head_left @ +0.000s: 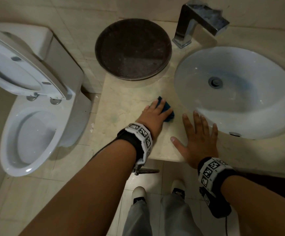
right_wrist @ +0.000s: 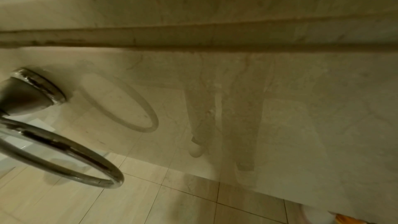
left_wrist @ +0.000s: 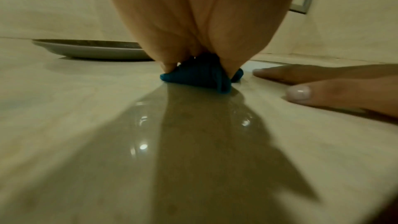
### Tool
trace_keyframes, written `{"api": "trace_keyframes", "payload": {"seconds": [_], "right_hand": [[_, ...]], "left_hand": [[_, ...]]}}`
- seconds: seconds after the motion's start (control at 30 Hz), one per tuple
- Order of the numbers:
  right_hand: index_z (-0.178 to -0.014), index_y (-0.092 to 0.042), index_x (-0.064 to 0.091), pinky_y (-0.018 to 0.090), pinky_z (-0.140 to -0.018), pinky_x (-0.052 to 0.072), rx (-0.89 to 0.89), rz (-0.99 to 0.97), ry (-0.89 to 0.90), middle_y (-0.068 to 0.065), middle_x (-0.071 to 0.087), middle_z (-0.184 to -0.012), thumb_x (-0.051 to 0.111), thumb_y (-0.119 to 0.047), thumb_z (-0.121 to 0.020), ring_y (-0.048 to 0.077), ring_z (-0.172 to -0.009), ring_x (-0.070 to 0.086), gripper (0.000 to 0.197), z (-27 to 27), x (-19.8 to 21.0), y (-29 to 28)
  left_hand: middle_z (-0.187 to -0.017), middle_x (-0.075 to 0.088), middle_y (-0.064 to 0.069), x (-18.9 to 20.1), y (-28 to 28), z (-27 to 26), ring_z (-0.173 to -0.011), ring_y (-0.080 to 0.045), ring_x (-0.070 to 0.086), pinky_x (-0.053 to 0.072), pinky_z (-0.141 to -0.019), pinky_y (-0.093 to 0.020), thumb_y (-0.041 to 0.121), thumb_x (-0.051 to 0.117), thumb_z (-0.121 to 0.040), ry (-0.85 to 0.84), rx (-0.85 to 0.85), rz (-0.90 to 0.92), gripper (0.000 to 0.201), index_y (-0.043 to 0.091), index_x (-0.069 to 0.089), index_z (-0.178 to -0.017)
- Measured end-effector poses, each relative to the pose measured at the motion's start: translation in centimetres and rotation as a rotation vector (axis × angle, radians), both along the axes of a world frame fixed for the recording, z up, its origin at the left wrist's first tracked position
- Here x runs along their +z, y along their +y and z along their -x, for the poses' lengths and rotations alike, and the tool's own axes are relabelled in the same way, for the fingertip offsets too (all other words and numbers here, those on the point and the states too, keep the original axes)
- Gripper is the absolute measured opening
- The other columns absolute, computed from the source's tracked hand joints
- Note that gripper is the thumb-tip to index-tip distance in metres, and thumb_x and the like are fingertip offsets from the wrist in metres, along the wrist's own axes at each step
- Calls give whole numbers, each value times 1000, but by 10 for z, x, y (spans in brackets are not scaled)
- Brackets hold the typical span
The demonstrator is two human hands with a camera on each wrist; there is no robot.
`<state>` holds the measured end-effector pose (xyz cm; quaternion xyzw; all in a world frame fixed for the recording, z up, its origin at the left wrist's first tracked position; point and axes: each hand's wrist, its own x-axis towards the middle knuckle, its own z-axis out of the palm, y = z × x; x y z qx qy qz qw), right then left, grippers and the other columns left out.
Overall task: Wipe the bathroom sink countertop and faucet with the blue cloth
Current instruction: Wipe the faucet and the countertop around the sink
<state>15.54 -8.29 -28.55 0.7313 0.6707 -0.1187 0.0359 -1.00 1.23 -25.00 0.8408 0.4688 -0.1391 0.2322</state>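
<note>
**A:** BATHROOM — A person's left hand (head_left: 152,114) presses the blue cloth (head_left: 168,109) onto the countertop (head_left: 121,103), just left of the sink (head_left: 237,92) rim. Where is the cloth relative to the fingers?

**B:** Under them. The left wrist view shows the cloth (left_wrist: 200,75) bunched between the countertop (left_wrist: 86,108) and the fingertips, thumb and outer finger curled down either side of it. Blue edges poke out past the fingers on the side nearer the sink.

**A:** And the other hand?

**B:** The right hand (head_left: 198,142) lies flat on the countertop at the sink's near-left rim, fingers spread and straight, holding nothing. It looks like a brace. Its fingertips (left_wrist: 298,94) sit just beside the cloth, not touching.

**A:** Which way does the work lie?

**B:** My judgement: the left hand is the one working, and its fingers point away from the sink's front edge toward the dark round tray (head_left: 133,48), which stands left of the sink at the back. The faucet (head_left: 199,23), behind the sink's far-left rim, is well apart from the cloth and likely still to be wiped. Reaching it means carrying the cloth up past the tray.
</note>
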Motion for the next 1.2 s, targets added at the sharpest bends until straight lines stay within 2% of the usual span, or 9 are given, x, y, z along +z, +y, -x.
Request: {"api": "trace_keyframes", "payload": {"seconds": [0.1, 0.27, 0.47, 0.6, 0.7, 0.83, 1.07, 1.2], "right_hand": [[-145, -38, -12, 53, -115, -5, -1, 15, -16, -2, -13, -157, 8, -76, -75, 20, -145, -6, 82, 1, 1, 0], [-144, -39, -12, 53, -115, -2, -1, 27, -13, -4, -13, -157, 6, -77, -73, 21, -145, -5, 82, 1, 3, 1], [-145, -38, -10, 54, -115, -2, 5, 32, -15, -4, -13, -157, 8, -77, -75, 20, -145, -5, 82, 1, 4, 1], [-145, -39, -10, 53, -115, -2, 4, 33, -11, -3, -12, -157, 9, -77, -74, 20, -145, -5, 82, 1, 5, 1], [-145, -39, -10, 53, -115, -2, 8, 35, -10, -3, -12, -157, 8, -77, -75, 20, -145, -5, 82, 1, 4, 1], [-145, -38, -10, 53, -115, -3, 4, 38, -6, -3, -13, -157, 8, -77, -74, 20, -145, -5, 82, 1, 4, 1], [-144, -40, -13, 52, -115, -6, -6, 55, 23, -5, -17, -156, 8, -76, -73, 19, -144, -10, 82, 1, 6, 2], [-144, -41, -12, 52, -115, -8, -16, 54, 51, -6, -18, -156, 10, -77, -73, 18, -144, -11, 83, 1, 6, 1]], "left_hand": [[-158, -13, -7, -3, -21, 10, -145, -26, -10, 4, -117, -40, 13, 41, -96, -5, -20, -2, 68, 25, 4, -150], [-156, -19, -7, 3, -48, 56, -145, -25, -13, 2, -118, -38, 11, 36, -97, 33, 90, -5, 66, 25, -2, -150], [-157, -17, -7, 4, -61, 106, -145, -29, -13, 2, -119, -38, 16, 30, -100, -18, 372, -50, 59, 24, 0, -150], [-158, -7, -9, -8, -58, 116, -145, -32, -7, 4, -118, -42, 16, 33, -100, -93, 501, -114, 55, 21, 9, -150], [-158, -2, -13, -12, -57, 115, -144, -35, -3, 6, -118, -44, 14, 38, -98, -129, 457, -141, 57, 17, 13, -149], [-157, -8, -13, -10, -45, 97, -144, -34, -6, 4, -117, -42, 14, 38, -97, -108, 354, -115, 60, 18, 9, -150], [-157, -11, -14, -13, 11, 60, -144, -35, -5, 8, -116, -43, 19, 35, -99, -3, 234, -112, 61, 20, 3, -151], [-157, -10, -13, -10, 35, 32, -144, -36, -6, 7, -116, -45, 18, 35, -98, -5, 212, -96, 61, 20, 4, -151]]}}
